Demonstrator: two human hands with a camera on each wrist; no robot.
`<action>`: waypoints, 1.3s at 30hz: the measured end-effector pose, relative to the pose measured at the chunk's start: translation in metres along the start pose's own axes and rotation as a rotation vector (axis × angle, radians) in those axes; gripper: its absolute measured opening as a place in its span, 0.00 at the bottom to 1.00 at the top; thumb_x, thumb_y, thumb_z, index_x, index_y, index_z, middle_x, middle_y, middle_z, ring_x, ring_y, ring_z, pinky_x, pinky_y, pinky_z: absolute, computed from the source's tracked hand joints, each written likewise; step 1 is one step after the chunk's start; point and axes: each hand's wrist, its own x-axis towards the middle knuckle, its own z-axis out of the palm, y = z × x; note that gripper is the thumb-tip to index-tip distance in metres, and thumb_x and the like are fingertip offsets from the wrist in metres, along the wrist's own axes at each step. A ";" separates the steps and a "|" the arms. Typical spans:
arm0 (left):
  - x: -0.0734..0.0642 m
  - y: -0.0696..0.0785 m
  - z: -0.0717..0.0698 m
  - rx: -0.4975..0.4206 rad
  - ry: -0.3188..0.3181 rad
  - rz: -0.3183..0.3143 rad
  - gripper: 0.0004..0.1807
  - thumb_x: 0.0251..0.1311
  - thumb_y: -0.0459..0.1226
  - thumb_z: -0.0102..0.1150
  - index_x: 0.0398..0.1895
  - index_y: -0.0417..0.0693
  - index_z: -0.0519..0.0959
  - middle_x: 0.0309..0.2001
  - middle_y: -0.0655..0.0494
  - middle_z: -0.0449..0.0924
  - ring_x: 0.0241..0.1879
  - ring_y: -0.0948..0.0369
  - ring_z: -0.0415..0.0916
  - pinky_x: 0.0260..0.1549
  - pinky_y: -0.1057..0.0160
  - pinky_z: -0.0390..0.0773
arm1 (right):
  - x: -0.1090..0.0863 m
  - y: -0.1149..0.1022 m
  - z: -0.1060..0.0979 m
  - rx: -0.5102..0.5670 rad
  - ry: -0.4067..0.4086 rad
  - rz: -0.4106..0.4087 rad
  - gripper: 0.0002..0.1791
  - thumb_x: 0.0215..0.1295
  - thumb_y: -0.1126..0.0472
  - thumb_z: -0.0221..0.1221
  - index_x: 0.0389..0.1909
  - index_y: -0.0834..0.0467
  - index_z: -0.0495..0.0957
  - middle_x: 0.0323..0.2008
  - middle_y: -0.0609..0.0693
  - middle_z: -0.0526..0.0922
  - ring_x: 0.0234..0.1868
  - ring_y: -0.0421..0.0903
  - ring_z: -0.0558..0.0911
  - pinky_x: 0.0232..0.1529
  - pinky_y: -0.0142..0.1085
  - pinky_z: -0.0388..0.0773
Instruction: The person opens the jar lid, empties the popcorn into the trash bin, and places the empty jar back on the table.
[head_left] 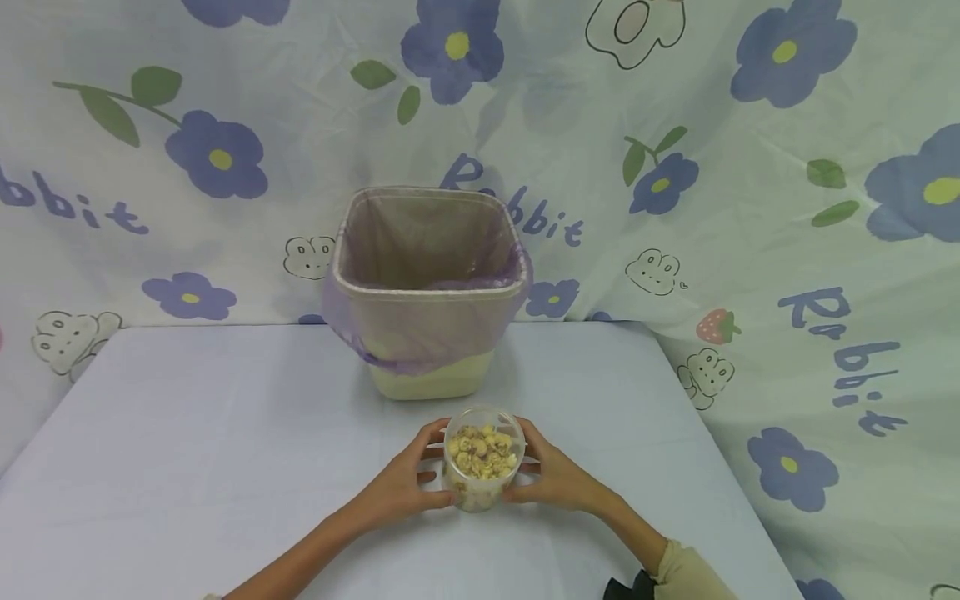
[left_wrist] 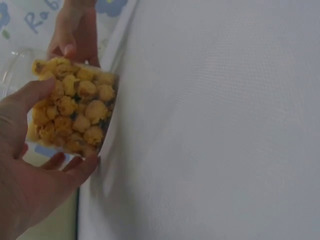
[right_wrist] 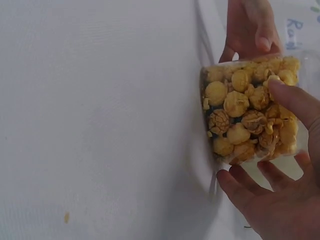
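A clear round plastic tub [head_left: 478, 493] of yellow popcorn stands upright on the white tabletop, its mouth uncovered. My left hand [head_left: 405, 483] grips it from the left side, thumb toward me and fingers bent around the wall. From the right, my right hand [head_left: 561, 477] holds it in much the same way. Popcorn [left_wrist: 75, 105] fills the lower part of the tub in the left wrist view, under a bare band of clear wall near the rim. The right wrist view shows popcorn [right_wrist: 245, 107] pressed against the wall, with my right thumb lying across it.
Behind the tub stands a cream bin [head_left: 431, 383] with a purple liner [head_left: 442, 333] folded over its rim. A cloth printed with flowers and rabbits [head_left: 652, 271] hangs at the back and right. One small yellowish crumb [right_wrist: 66, 217] lies on the white table covering [head_left: 187, 433].
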 end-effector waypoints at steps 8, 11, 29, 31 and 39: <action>0.000 0.004 0.004 -0.023 0.002 0.001 0.52 0.54 0.35 0.75 0.77 0.46 0.52 0.69 0.35 0.59 0.67 0.36 0.62 0.60 0.43 0.70 | 0.001 -0.001 0.002 0.002 0.008 -0.001 0.56 0.55 0.57 0.75 0.78 0.48 0.48 0.72 0.52 0.61 0.68 0.57 0.68 0.61 0.45 0.72; 0.000 0.005 0.004 -0.035 0.008 0.003 0.52 0.53 0.34 0.75 0.77 0.45 0.52 0.69 0.36 0.60 0.67 0.36 0.62 0.60 0.44 0.70 | 0.001 -0.002 0.002 0.000 0.010 0.000 0.57 0.55 0.57 0.75 0.78 0.49 0.48 0.72 0.51 0.61 0.69 0.57 0.68 0.61 0.47 0.71; -0.008 0.037 -0.005 0.017 0.040 0.060 0.51 0.56 0.41 0.74 0.78 0.53 0.52 0.67 0.44 0.63 0.65 0.41 0.65 0.59 0.48 0.73 | 0.001 -0.036 -0.006 -0.016 0.033 -0.122 0.55 0.56 0.59 0.74 0.78 0.49 0.49 0.71 0.49 0.61 0.70 0.53 0.66 0.63 0.50 0.69; -0.009 0.043 -0.008 0.017 0.039 0.064 0.51 0.56 0.41 0.74 0.78 0.53 0.52 0.68 0.44 0.62 0.65 0.41 0.65 0.59 0.49 0.73 | 0.001 -0.041 -0.007 -0.019 0.037 -0.146 0.54 0.56 0.60 0.74 0.78 0.50 0.50 0.71 0.48 0.61 0.70 0.52 0.65 0.64 0.53 0.67; -0.015 0.067 -0.019 0.023 0.010 0.065 0.50 0.58 0.42 0.73 0.78 0.55 0.52 0.68 0.43 0.61 0.65 0.42 0.65 0.58 0.52 0.74 | 0.003 -0.060 -0.010 0.018 0.028 -0.222 0.54 0.55 0.61 0.74 0.77 0.46 0.51 0.70 0.49 0.62 0.70 0.51 0.66 0.65 0.57 0.64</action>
